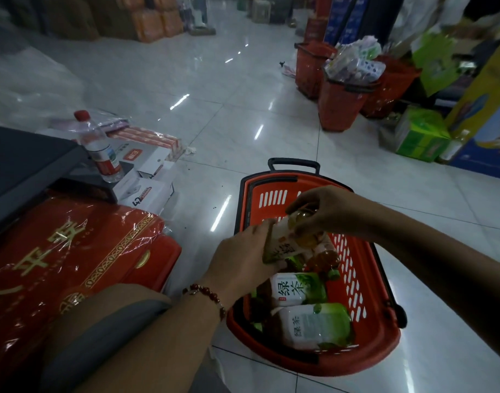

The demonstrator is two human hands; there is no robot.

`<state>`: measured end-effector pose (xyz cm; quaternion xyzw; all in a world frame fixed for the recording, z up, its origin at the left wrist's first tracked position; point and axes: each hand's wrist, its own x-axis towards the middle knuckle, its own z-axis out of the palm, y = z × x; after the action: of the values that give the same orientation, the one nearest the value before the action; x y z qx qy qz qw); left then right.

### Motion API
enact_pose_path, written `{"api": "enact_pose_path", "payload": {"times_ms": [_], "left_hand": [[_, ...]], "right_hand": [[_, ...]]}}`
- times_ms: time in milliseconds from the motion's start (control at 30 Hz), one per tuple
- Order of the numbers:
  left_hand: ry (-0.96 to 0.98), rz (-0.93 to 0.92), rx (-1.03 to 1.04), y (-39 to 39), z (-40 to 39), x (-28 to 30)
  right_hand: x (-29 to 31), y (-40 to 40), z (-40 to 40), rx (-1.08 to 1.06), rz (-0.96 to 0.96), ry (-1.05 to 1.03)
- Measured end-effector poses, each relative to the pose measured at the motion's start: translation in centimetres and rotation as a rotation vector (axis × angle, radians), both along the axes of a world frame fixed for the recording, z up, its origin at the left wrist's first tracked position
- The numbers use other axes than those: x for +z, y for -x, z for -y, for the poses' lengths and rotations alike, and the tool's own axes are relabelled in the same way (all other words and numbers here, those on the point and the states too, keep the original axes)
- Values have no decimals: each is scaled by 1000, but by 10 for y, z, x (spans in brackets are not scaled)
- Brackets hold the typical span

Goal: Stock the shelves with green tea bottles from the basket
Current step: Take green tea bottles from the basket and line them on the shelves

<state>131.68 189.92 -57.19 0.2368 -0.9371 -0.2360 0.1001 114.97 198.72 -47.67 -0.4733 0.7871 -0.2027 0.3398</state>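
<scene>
We're crouching over the red plastic shopping basket point(376, 282) on the tiled floor, and two white-and-green labelled green tea bottles point(314, 326) are lying flat at its near end, so there's plenty left to shelve. Over the basket's middle we're lifting another green tea bottle point(285, 241) with both hands, probably to steady it coming out. Our left hand point(243, 262), beaded bracelet point(207, 296) on the wrist, is wrapping fingers round the label end. Our right hand point(325, 211) is reaching in from the right, fingers curling round the bottom. No shelf in view yet, just more red baskets point(342, 106) farther down the aisle.
</scene>
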Motion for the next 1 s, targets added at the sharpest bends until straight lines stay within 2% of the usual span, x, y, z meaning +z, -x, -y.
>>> {"api": "enact_pose_path", "payload": {"times_ms": [133,233,400,533,633,733,1000], "left_hand": [[-137,-85,94,-19,3,10],[-249,-166,175,-32,5,15],[-575,-422,266,-56,15,22],[-815,-592,361,-73,20,32],[-942,-668,413,-90,23,42],[-896,-685,419,-119,26,57],[-650,-617,529,-245,44,102]], "right_hand": [[22,-20,2,-4,24,131],[31,-30,3,24,173,224],[13,-58,3,99,336,181],[-8,-90,5,233,313,169],[-21,-119,16,207,300,342],[-20,-147,31,168,311,473],[-1,-235,77,313,453,575]]}}
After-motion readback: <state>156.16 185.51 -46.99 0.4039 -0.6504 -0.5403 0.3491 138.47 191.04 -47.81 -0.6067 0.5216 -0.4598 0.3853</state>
